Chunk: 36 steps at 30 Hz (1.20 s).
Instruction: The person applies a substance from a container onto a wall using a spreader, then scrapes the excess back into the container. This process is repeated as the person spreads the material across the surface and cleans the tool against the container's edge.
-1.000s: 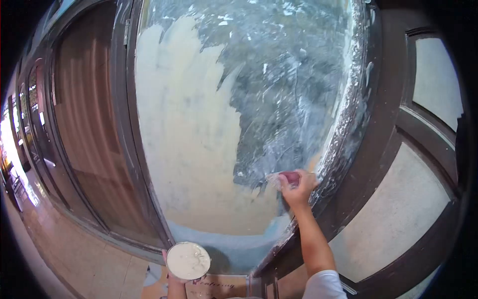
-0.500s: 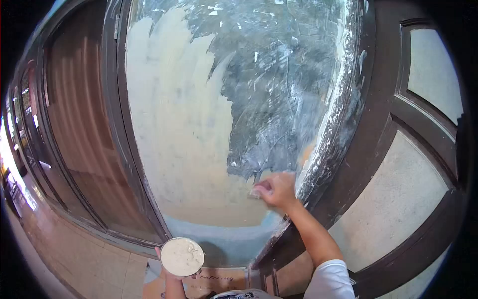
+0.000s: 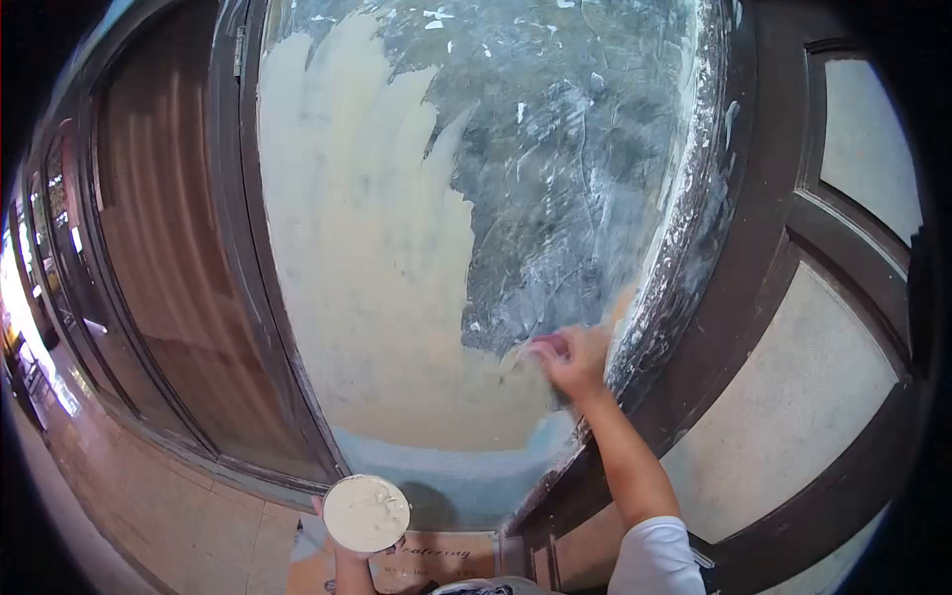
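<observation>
My left hand (image 3: 349,552) is wrapped round the underside of a round tub (image 3: 408,516) filled with cream-coloured putty (image 3: 363,511), held level near the bottom of the view. My right hand (image 3: 577,363) is closed on a small putty scraper (image 3: 520,354), its blade smeared by motion and its grip mostly hidden in my fingers. The scraper is at the lower edge of the bare grey area on a wall panel (image 3: 555,198). Cream putty coats the panel's left side and lower part; the grey upper right shows white scuffs.
A dark wooden frame with pale panels (image 3: 793,377) stands on the right. Left is a dark-framed glass door (image 3: 164,228) with a brown curtain behind it. Printed cardboard (image 3: 431,560) lies below the panel on the tiled floor (image 3: 188,516).
My right hand has moved up and slightly right along the panel with the scraper. The tub in my left hand has barely shifted.
</observation>
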Motion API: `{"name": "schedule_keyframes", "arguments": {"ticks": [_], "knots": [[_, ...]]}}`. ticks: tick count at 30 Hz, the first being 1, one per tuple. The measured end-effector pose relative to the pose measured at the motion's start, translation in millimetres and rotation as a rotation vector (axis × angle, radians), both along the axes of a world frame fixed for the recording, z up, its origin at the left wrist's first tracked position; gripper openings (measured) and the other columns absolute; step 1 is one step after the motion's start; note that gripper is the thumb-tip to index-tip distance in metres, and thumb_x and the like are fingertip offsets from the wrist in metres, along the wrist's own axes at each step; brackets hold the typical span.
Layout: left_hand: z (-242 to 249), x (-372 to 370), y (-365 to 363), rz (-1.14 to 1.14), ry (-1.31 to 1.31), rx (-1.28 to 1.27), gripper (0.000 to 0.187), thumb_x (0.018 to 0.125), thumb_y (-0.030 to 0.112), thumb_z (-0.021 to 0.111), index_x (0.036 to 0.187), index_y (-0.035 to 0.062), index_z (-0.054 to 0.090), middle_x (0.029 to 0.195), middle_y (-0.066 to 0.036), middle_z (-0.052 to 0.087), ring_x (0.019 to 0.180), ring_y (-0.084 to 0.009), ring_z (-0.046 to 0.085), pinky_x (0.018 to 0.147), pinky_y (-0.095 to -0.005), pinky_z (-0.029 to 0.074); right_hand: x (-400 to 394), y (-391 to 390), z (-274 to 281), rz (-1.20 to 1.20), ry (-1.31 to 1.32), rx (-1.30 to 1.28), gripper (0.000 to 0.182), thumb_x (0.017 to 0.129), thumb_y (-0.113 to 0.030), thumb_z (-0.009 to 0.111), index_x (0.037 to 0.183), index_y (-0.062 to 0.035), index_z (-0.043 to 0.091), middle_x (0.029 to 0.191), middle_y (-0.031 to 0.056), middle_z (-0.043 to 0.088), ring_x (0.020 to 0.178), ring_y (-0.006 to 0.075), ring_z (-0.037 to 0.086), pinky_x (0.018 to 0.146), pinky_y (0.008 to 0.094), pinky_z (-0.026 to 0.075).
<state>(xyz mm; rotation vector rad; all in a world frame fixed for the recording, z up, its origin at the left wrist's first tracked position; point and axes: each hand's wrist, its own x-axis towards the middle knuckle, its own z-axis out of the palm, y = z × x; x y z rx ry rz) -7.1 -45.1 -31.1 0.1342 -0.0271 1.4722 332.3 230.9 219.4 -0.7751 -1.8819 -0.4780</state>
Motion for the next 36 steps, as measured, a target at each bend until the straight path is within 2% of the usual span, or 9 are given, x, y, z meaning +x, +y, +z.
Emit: {"name": "schedule_keyframes", "arguments": {"ticks": [2,4,8,12,16,21,26,30,36], "knots": [[15,4,-7,-0.064,-0.043,0.059,0.117,0.071,0.102,0.035,0.15,0.0163,0.045,0.129,-0.036,0.058,0.079,-0.0615,0.06,0.052,-0.0624,0.049,-3,3,3,-0.02,0.324,0.196,0.029,0.078,-0.046,0.083,0.079,-0.0194,0.073,0.08,-0.002,0.064,0.077,0.0235,0.059,0.071,0.0422,0.04],[22,5,-12,-0.127,-0.086,0.114,0.119,0.07,0.103,0.035,0.151,0.016,0.044,0.128,-0.037,0.057,0.08,-0.0615,0.06,0.052,-0.061,0.049,0,-11,-14,0.076,-0.084,-0.438,0.025,0.076,-0.046,0.084,0.078,-0.0218,0.076,0.08,-0.0024,0.064,0.081,0.025,0.058,0.071,0.0439,0.039],[13,1,-11,-0.051,-0.059,0.135,0.124,0.067,0.105,0.034,0.152,0.0142,0.042,0.124,-0.039,0.057,0.077,-0.0591,0.06,0.049,-0.0552,0.047,-12,-16,-12,0.05,-0.218,0.16,0.025,0.077,-0.046,0.084,0.081,-0.0224,0.078,0.074,-0.0009,0.067,0.07,0.0279,0.059,0.071,0.044,0.04],[8,-5,-11,-0.142,-0.074,0.141,0.124,0.065,0.105,0.037,0.154,0.0179,0.04,0.139,-0.035,0.052,0.084,-0.0639,0.06,0.049,-0.0549,0.043,-12,13,-9,0.217,0.493,-0.061,0.028,0.079,-0.044,0.083,0.08,-0.0173,0.074,0.071,-0.0001,0.067,0.069,0.0255,0.061,0.071,0.044,0.041],[-1,-9,-10,-0.138,-0.12,0.158,0.123,0.066,0.104,0.039,0.156,0.0192,0.037,0.145,-0.036,0.047,0.093,-0.07,0.057,0.056,-0.0661,0.049,-16,-13,-33,0.225,-0.55,0.299,0.035,0.079,-0.045,0.083,0.086,-0.0145,0.068,0.074,-0.0018,0.062,0.073,0.0226,0.058,0.068,0.0369,0.041],[-12,-13,-8,-0.092,-0.073,0.166,0.117,0.071,0.102,0.037,0.155,0.0196,0.04,0.146,-0.033,0.048,0.103,-0.0696,0.055,0.062,-0.0719,0.051,-3,37,-13,0.017,0.497,0.095,0.034,0.08,-0.047,0.082,0.086,-0.0166,0.068,0.077,-0.0038,0.057,0.075,0.025,0.056,0.065,0.0379,0.041],[0,-9,-10,-0.132,-0.075,0.204,0.117,0.071,0.102,0.037,0.151,0.0172,0.045,0.142,-0.034,0.052,0.098,-0.0659,0.059,0.059,-0.0691,0.051,-8,3,-35,0.275,-0.582,0.218,0.037,0.078,-0.047,0.083,0.079,-0.0133,0.069,0.076,0.0012,0.062,0.077,0.0253,0.06,0.064,0.0407,0.042],[2,-3,-11,0.037,-0.101,0.033,0.122,0.067,0.104,0.038,0.152,0.0162,0.043,0.135,-0.038,0.054,0.088,-0.0638,0.061,0.052,-0.0615,0.05,-9,-14,31,0.243,0.597,-0.262,0.032,0.078,-0.036,0.087,0.081,-0.0106,0.068,0.077,0.0046,0.062,0.078,0.027,0.058,0.07,0.0418,0.045],[-10,-4,-14,-0.069,-0.01,0.143,0.119,0.071,0.102,0.035,0.153,0.0155,0.041,0.132,-0.035,0.056,0.082,-0.0564,0.061,0.048,-0.0517,0.046,1,-7,-29,0.274,-0.562,0.175,0.029,0.079,-0.03,0.088,0.085,-0.0094,0.067,0.08,0.0048,0.062,0.082,0.0261,0.059,0.07,0.0413,0.045]]}}
